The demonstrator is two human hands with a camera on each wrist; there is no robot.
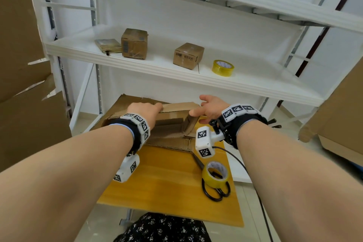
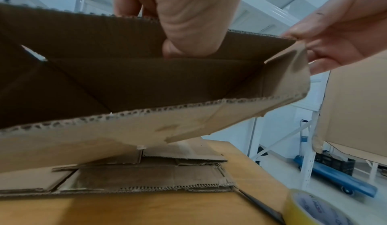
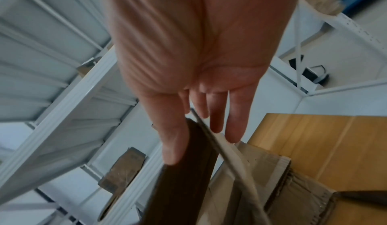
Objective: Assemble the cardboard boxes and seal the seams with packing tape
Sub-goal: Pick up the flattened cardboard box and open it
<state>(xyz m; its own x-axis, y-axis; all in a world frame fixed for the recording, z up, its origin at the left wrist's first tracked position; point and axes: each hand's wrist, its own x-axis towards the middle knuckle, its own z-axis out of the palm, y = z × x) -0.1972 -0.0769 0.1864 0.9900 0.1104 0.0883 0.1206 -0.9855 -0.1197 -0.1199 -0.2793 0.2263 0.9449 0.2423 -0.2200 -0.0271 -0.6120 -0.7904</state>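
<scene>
A brown cardboard box (image 1: 172, 122) is held half-opened and tilted above the wooden table (image 1: 167, 182). My left hand (image 1: 155, 107) grips the top edge of its far wall, thumb (image 2: 188, 38) inside and fingers behind. My right hand (image 1: 198, 106) holds the box's right end flap (image 3: 188, 187) between the thumb and nearly straight fingers (image 3: 230, 121). The box's inside (image 2: 125, 79) is dark and holds nothing. A yellow tape roll (image 1: 215, 176) stands on the table near my right forearm, on top of black scissors (image 1: 216, 190).
Flattened cardboard (image 2: 146, 179) lies on the table under the box. The white shelf (image 1: 157, 68) beyond carries two small taped boxes (image 1: 134, 43) (image 1: 188, 56), a flat carton (image 1: 108, 45) and another tape roll (image 1: 223, 68). Large cardboard sheets stand at both sides.
</scene>
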